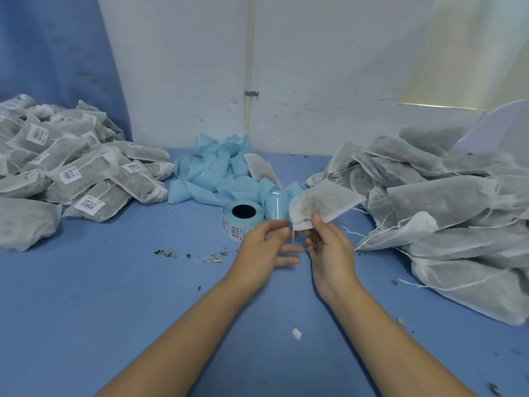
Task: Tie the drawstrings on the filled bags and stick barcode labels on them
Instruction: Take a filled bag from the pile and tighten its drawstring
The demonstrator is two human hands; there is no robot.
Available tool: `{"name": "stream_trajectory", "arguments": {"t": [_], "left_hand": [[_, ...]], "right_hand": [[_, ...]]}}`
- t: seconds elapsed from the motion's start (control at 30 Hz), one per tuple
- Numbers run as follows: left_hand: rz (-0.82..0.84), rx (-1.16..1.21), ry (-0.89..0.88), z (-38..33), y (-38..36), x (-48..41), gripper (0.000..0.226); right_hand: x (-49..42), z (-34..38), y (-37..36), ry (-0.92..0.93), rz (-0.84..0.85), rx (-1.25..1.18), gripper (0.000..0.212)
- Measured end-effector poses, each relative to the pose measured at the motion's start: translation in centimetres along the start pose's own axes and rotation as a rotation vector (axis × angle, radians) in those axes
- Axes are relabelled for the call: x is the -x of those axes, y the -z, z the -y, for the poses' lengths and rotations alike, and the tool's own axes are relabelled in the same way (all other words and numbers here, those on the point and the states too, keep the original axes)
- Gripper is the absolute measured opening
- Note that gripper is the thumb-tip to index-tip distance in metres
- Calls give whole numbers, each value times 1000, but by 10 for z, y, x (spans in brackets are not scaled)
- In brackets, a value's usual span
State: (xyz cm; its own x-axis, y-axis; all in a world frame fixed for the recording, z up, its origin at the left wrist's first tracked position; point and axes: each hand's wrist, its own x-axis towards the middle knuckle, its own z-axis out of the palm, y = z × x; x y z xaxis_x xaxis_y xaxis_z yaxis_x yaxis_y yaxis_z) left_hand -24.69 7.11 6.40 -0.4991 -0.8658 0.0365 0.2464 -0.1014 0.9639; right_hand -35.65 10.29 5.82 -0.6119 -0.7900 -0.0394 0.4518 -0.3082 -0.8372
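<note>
Right hand (329, 247) pinches the open mouth of a filled bag (323, 204), lifted just above the centre of the counter (114, 310). Left hand (266, 247) is loosely spread beside it, holding nothing I can make out. The thin drawstring (293, 234) dangles between them. It could slip away, or a tilt could spill more leaf crumbs (169, 253).

The label roll (243, 219) sits just beyond the left hand and could be knocked. Blue backing strips (220, 173) clutter the far middle. Loose strings from the untied pile (443, 210) on the right may snag. The labelled bags (71, 167) on the left are well clear.
</note>
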Motion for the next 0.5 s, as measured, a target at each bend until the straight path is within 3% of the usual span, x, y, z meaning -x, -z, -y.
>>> {"name": "stream_trajectory", "arguments": {"t": [0.17,0.3,0.43,0.5], "left_hand": [[-23,104,67,4,1,0,16],[-113,-35,-15,6,6,-2,14],[-94,-47,-46,5,4,-2,15],[-67,-66,-49,5,3,-2,20]], "right_hand": [[-1,-3,1,-11,85,81,12],[-3,-7,1,34,98,297,15],[3,-17,-4,149,34,527,32],[7,-16,-5,135,140,524,34]]}}
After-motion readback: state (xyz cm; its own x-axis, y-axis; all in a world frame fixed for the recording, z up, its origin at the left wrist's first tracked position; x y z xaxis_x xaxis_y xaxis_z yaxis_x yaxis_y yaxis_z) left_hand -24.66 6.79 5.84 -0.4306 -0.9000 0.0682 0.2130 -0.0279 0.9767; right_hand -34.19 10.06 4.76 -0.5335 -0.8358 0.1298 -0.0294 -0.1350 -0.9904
